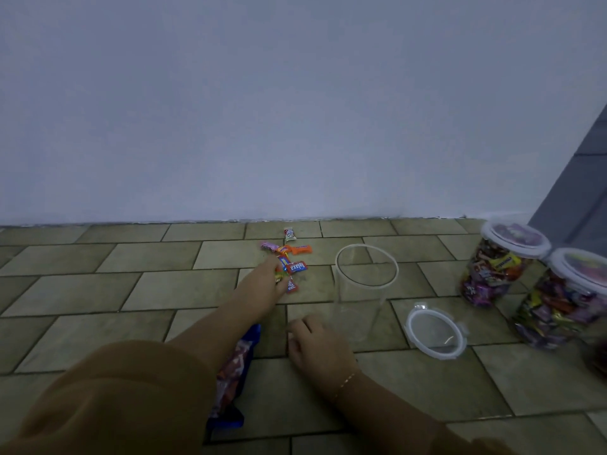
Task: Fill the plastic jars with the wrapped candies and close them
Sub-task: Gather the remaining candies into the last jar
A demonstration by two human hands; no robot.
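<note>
1. Dim light and blur throughout — wrapper print mostly unreadable. Fingertips of the left hand (pixel 267 279) buried among the small heap of colourful wrapped candies (pixel 289 269) on the tiled floor (pixel 131 290); whether that grip pinches a piece or only touches the heap, cannot tell.
2. Partly hidden under the left forearm in its brown sleeve (pixel 115 395): a blue candy bag (pixel 233 372), only its right edge and lower corner showing.
3. Cut off at the right edge: the nearer of two lidded clear plastic jars full of candies (pixel 565 303); the farther filled jar (pixel 499 267) touching it, whole.
4. Right hand (pixel 320 346) resting on the floor, fingers loosely curled, grip released, nothing seen in it — just left of the base of the empty clear plastic jar (pixel 364 284).
5. Empty jar upright and open-mouthed, just right of the candy heap and of the left grip, apart from both.
6. Clear round lid (pixel 437 333) flat on the floor, just right of the empty jar, between it and the filled jars.
7. One white wrapped candy (pixel 289 234) alone near the wall, beyond the heap.
</note>
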